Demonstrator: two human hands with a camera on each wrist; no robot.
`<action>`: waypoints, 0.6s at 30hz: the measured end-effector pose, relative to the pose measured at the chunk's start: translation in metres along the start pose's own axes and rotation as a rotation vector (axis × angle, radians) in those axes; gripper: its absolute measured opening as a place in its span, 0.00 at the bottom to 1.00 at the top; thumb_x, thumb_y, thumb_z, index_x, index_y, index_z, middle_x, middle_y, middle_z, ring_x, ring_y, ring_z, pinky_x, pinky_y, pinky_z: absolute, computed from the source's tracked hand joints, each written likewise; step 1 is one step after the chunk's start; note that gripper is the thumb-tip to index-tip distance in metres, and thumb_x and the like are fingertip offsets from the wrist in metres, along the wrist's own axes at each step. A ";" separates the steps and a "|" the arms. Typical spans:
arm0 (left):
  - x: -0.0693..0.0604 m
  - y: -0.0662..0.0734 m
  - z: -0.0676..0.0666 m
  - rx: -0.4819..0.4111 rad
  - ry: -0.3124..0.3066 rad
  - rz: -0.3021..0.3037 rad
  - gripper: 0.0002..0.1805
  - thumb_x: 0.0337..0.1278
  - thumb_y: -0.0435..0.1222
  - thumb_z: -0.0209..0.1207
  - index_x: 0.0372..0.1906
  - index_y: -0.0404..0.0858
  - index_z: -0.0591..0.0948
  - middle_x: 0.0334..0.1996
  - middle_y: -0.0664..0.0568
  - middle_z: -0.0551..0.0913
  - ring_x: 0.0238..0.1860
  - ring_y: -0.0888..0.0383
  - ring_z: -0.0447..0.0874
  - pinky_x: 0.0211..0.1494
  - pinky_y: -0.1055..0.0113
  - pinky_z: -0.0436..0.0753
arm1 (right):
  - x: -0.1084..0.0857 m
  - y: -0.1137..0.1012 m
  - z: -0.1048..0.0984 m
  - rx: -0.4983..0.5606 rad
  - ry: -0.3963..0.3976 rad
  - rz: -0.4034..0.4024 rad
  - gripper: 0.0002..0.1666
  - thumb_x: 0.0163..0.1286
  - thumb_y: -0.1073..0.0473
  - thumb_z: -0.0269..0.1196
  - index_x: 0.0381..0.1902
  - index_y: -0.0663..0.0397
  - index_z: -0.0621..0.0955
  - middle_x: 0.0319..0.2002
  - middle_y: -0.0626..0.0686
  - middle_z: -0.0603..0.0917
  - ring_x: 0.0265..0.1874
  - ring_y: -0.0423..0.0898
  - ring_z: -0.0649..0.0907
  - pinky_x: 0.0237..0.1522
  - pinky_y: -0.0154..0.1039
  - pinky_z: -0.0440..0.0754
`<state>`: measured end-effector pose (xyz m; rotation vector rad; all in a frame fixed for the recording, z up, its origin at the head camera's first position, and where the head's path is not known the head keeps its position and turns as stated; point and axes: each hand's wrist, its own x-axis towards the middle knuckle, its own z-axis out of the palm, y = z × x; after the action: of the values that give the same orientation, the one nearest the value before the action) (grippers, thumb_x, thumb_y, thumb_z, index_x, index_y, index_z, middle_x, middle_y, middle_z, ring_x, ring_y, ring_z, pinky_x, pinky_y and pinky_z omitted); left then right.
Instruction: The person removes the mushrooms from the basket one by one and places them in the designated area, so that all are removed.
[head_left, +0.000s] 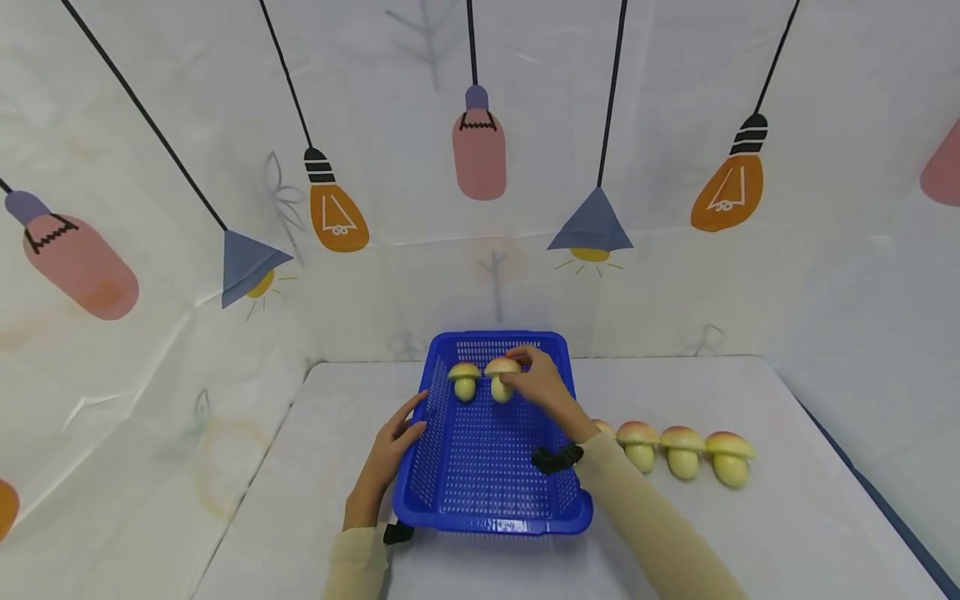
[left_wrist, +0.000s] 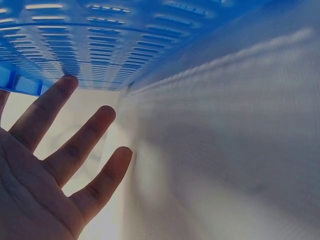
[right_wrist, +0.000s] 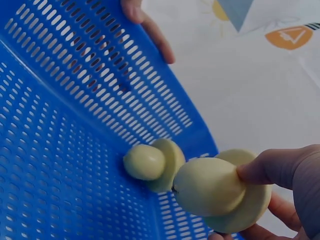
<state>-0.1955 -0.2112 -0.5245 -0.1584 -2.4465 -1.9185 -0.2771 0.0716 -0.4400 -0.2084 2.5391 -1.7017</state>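
Note:
A blue perforated plastic basket (head_left: 487, 467) stands on the white table. Inside its far end lies one toy mushroom (head_left: 465, 382) with a yellowish cap and pale round stem. Beside it my right hand (head_left: 536, 379) pinches a second toy mushroom (right_wrist: 212, 187), thumb on the stem side and fingers behind the cap. Along the basket's left wall, my left hand (head_left: 392, 442) touches the rim with fingers extended. In the left wrist view the fingers (left_wrist: 82, 142) are straight and spread beneath the basket's slotted side.
To the right of the basket, several more toy mushrooms (head_left: 682, 452) stand in a row on the table (head_left: 675, 533), one partly hidden by the right forearm. A white wall sheet (head_left: 420, 283) printed with lamps rises behind the table.

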 end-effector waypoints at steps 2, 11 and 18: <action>-0.001 0.001 0.000 -0.002 0.002 -0.007 0.30 0.74 0.43 0.57 0.77 0.55 0.68 0.66 0.32 0.77 0.57 0.39 0.84 0.51 0.49 0.87 | -0.003 -0.001 -0.003 0.007 0.001 -0.005 0.25 0.64 0.62 0.70 0.59 0.58 0.80 0.61 0.65 0.80 0.58 0.61 0.81 0.48 0.49 0.86; -0.003 0.001 0.001 -0.009 0.007 -0.020 0.30 0.74 0.43 0.57 0.77 0.54 0.69 0.66 0.31 0.77 0.57 0.39 0.84 0.51 0.48 0.87 | -0.022 -0.001 -0.027 0.059 -0.039 -0.052 0.29 0.65 0.62 0.68 0.64 0.60 0.77 0.63 0.66 0.79 0.59 0.64 0.82 0.50 0.47 0.86; -0.001 0.001 0.000 -0.019 -0.013 0.006 0.30 0.75 0.42 0.56 0.78 0.52 0.68 0.66 0.30 0.77 0.57 0.38 0.84 0.51 0.49 0.87 | -0.037 0.000 -0.049 0.081 -0.043 -0.084 0.28 0.68 0.63 0.67 0.65 0.61 0.76 0.63 0.67 0.79 0.60 0.64 0.82 0.50 0.46 0.86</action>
<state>-0.1947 -0.2111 -0.5234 -0.1793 -2.4332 -1.9448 -0.2475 0.1217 -0.4219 -0.3475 2.4578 -1.8049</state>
